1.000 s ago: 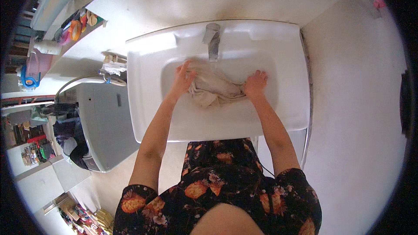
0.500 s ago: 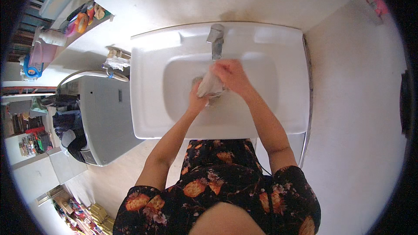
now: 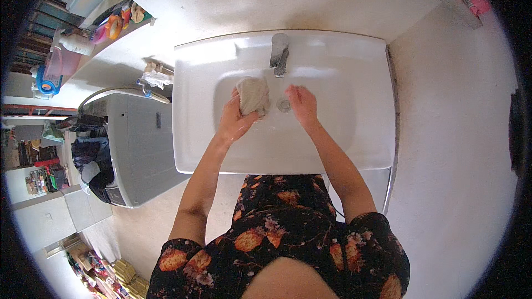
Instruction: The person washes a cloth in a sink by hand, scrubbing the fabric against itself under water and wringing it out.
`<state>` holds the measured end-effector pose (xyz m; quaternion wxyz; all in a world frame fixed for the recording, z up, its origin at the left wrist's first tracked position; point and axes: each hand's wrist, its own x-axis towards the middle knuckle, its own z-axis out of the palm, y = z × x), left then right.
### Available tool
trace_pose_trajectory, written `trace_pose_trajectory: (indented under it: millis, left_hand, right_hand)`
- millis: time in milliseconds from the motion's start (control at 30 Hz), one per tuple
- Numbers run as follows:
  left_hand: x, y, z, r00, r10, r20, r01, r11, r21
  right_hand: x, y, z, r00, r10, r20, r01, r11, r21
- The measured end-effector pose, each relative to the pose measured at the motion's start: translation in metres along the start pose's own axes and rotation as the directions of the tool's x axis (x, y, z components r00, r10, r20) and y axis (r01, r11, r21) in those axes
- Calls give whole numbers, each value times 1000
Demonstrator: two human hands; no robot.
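A wet, greyish-beige cloth (image 3: pixel 253 95) lies bunched in my left hand (image 3: pixel 235 120), over the left side of the basin. My fingers and thumb grip it from its lower left. Apart from the cloth, my right hand (image 3: pixel 302 105) hovers just right of the drain (image 3: pixel 284 104), its fingers curled in with nothing showing between them. Both hands are inside the white sink (image 3: pixel 266 158). The chrome tap (image 3: pixel 279 50) stands at the back middle, above and between them; I cannot tell whether water runs from it.
Left of the sink stands a grey washing machine (image 3: pixel 141 147) with dark clothes (image 3: pixel 88 152) at its far side. A ledge at the upper left carries a white bottle (image 3: pixel 76 44) and a blue-handled item (image 3: pixel 49 84). A plain wall (image 3: pixel 449 111) rises close on the right.
My right hand has let go of the cloth and come down away from the tap. The left hand has shifted left and up with the cloth, uncovering the drain.
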<state>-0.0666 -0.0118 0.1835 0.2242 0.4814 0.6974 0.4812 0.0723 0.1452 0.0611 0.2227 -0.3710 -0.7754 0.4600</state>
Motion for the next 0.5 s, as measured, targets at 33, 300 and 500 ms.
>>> trace_pose_trajectory:
  millis: [33, 300, 500]
  left_hand:
    - [3, 3, 2, 999, 29, 20, -30, 999, 41]
    - [-11, 24, -18, 927, -356, 115, 336, 657, -674]
    - [-1, 25, -16, 803, -517, 298, 573, 529, -626]
  right_hand:
    - [-10, 32, 7, 991, 114, 67, -113, 993, -23]
    - [-31, 63, 10, 834, 439, 335, -550, 715, 432]
    - [-29, 9, 0, 797, 94, 597, -531, 580, 618]
